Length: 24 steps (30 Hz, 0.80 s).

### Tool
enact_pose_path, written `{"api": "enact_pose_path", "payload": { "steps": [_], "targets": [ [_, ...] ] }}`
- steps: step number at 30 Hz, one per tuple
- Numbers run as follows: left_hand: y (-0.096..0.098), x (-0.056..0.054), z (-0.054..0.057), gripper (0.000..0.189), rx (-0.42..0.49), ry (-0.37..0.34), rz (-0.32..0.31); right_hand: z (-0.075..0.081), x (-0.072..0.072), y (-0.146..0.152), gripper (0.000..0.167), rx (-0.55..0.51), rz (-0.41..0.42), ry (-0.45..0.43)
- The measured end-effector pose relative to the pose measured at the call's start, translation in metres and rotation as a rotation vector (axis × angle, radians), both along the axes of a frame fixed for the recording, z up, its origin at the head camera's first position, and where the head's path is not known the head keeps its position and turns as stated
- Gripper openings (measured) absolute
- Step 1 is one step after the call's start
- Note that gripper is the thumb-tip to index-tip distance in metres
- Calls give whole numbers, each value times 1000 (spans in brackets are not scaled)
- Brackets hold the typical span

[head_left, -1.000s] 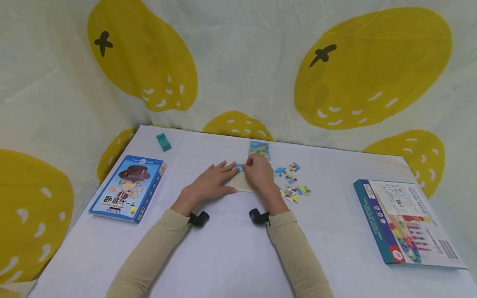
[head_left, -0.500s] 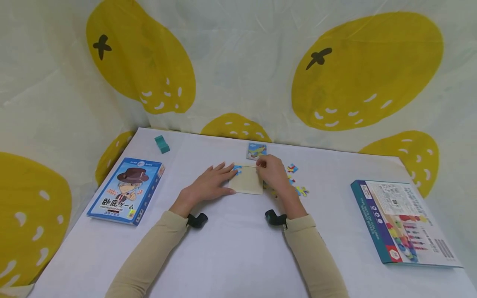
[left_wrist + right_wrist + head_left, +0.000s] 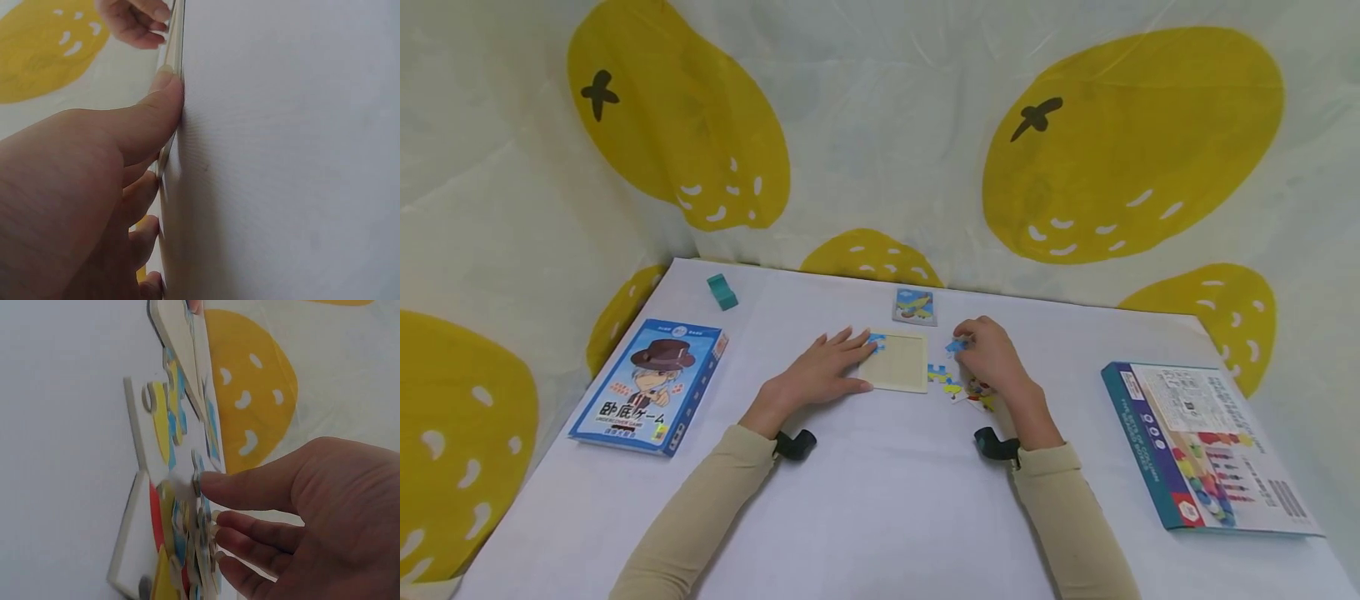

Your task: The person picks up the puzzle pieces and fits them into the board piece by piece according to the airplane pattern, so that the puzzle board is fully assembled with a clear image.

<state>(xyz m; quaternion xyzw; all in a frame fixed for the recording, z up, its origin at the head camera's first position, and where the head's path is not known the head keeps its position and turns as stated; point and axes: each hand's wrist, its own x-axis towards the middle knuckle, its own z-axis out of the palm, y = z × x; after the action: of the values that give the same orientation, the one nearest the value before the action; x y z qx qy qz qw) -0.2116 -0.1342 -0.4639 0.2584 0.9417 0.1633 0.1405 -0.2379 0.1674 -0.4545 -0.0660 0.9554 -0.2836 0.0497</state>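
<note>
A pale wooden puzzle tray [image 3: 895, 364] lies flat mid-table, with blue jigsaw pieces [image 3: 877, 340] in its upper left corner. My left hand [image 3: 820, 369] rests along the tray's left side, fingers spread; in the left wrist view its thumb [image 3: 159, 103] touches the edge. Right of the tray, my right hand [image 3: 996, 358] pinches a blue jigsaw piece [image 3: 957, 345] at table level. The right wrist view shows the thumb [image 3: 244, 487] against this piece, while the index finger is mostly hidden. Several loose jigsaw pieces [image 3: 951, 388] lie below that hand, partly covered by it.
A small picture card [image 3: 914, 307] lies behind the tray. A blue game box [image 3: 651, 383] is at the left, with a teal block [image 3: 722, 292] beyond it. On the right lies a larger box [image 3: 1213, 450]. A fruit-patterned cloth [image 3: 880, 150] hangs behind the table.
My right hand has moved from the tray's upper left corner rightward to the loose pieces and now pinches a blue jigsaw piece. The left hand stays by the tray.
</note>
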Motion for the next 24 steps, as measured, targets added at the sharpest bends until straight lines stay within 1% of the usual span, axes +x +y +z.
{"api": "enact_pose_path", "payload": {
  "steps": [7,14,19,24],
  "targets": [
    [-1,-1,-3,77,-3,8,-10,-5,0,3,33,-5,4,-9],
    [1,-2,0,77,15,11,-6,-4,-1,2,30,-37,-19,-10],
    [1,-1,0,76,15,9,-8,-5,0,2,32,-74,-41,-19],
    [1,0,2,77,-2,2,0,-5,0,4,31,-101,-48,5]
  ]
}}
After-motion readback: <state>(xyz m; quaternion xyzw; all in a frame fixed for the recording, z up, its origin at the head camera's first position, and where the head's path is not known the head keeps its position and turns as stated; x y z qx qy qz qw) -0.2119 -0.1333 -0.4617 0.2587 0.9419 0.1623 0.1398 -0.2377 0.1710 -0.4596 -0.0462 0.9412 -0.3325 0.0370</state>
